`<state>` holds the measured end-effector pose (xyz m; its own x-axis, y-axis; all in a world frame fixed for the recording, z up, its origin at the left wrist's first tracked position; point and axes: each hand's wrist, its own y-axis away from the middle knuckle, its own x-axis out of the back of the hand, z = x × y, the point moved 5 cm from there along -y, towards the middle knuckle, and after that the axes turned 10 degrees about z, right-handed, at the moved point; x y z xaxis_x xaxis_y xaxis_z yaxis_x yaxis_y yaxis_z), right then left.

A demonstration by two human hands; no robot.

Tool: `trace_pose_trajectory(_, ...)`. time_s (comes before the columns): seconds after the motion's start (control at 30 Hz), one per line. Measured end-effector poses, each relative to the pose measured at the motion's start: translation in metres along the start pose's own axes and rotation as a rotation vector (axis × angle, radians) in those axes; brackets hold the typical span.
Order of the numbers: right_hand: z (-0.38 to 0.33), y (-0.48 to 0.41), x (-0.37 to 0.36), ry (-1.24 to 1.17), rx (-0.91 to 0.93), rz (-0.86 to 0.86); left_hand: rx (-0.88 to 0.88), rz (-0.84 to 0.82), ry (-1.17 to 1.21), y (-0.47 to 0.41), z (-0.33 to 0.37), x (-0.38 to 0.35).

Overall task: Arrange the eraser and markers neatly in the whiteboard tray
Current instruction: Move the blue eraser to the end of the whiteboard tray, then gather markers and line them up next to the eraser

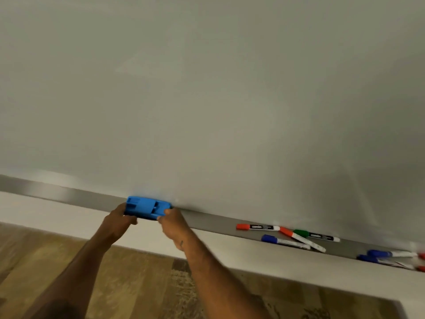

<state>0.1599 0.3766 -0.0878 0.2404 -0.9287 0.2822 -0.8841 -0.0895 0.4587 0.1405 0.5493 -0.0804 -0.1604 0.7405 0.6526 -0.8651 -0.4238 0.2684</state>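
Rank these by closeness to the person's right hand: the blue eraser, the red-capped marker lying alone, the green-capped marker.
From the right hand:
1. Blue eraser, gripped by both hands on the tray.
2. Red-capped marker, further right along the tray.
3. Green-capped marker, further right again, against the board.

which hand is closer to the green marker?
Right. The right hand grips the blue eraser's end facing the green marker; the left hand holds its far end.

White wall [138, 229] below board; wood-plank floor [142, 284] beneath
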Motion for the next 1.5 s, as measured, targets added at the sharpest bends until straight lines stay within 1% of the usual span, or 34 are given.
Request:
trace_pose_trajectory(0.13, 0.008, 0.000, 0.011, -0.049, -0.020, -0.025, -0.006, 0.036, -0.086, -0.007, -0.002, -0.007)
trace_pose_trajectory(0.2, 0.011, 0.010, 0.030, -0.063, 0.014, -0.011, -0.049, 0.156, -0.214, -0.010, -0.001, -0.004)
trace_pose_trajectory(0.23, 0.016, 0.018, 0.052, -0.060, 0.037, 0.026, -0.080, 0.232, -0.257, -0.004, 0.007, -0.010)
trace_pose_trajectory(0.27, 0.020, 0.027, 0.074, -0.046, 0.083, 0.078, -0.110, 0.309, -0.237, 0.010, 0.020, -0.015)
trace_pose_trajectory(0.3, 0.024, 0.038, 0.100, -0.019, 0.149, 0.152, -0.192, 0.372, -0.189, 0.027, 0.036, -0.024)
trace_pose_trajectory(0.33, 0.033, 0.048, 0.133, 0.022, 0.211, 0.236, -0.315, 0.386, -0.140, 0.049, 0.061, -0.039)
trace_pose_trajectory(0.37, 0.045, 0.061, 0.166, 0.053, 0.255, 0.328, -0.443, 0.359, -0.117, 0.072, 0.084, -0.058)
trace_pose_trajectory(0.43, 0.072, 0.085, 0.233, 0.112, 0.285, 0.507, -0.588, 0.192, -0.120, 0.109, 0.114, -0.108)
trace_pose_trajectory(0.47, 0.085, 0.097, 0.263, 0.158, 0.264, 0.578, -0.612, 0.112, -0.149, 0.123, 0.126, -0.130)
trace_pose_trajectory(0.53, 0.106, 0.113, 0.318, 0.288, 0.225, 0.689, -0.626, 0.006, -0.230, 0.138, 0.144, -0.177)
trace_pose_trajectory(0.6, 0.124, 0.114, 0.359, 0.421, 0.212, 0.728, -0.622, -0.089, -0.296, 0.149, 0.159, -0.216)
trace_pose_trajectory(0.67, 0.139, 0.107, 0.383, 0.551, 0.211, 0.679, -0.615, -0.172, -0.359, 0.155, 0.171, -0.249)
trace_pose_trajectory(0.73, 0.150, 0.099, 0.390, 0.635, 0.217, 0.591, -0.612, -0.227, -0.459, 0.157, 0.175, -0.271)
trace_pose_trajectory(0.87, 0.166, 0.092, 0.387, 0.759, 0.244, 0.460, -0.637, -0.203, -0.544, 0.166, 0.181, -0.298)
trace_pose_trajectory(0.97, 0.173, 0.088, 0.385, 0.819, 0.279, 0.461, -0.685, -0.118, -0.611, 0.171, 0.187, -0.310)
trace_pose_trajectory(1.03, 0.174, 0.086, 0.385, 0.855, 0.292, 0.459, -0.709, -0.102, -0.632, 0.174, 0.189, -0.315)
trace_pose_trajectory(1.27, 0.181, 0.076, 0.395, 0.937, 0.268, 0.384, -0.874, -0.170, -0.701, 0.186, 0.205, -0.331)
trace_pose_trajectory(1.5, 0.185, 0.079, 0.412, 1.054, 0.313, 0.376, -0.986, -0.237, -0.646, 0.183, 0.198, -0.332)
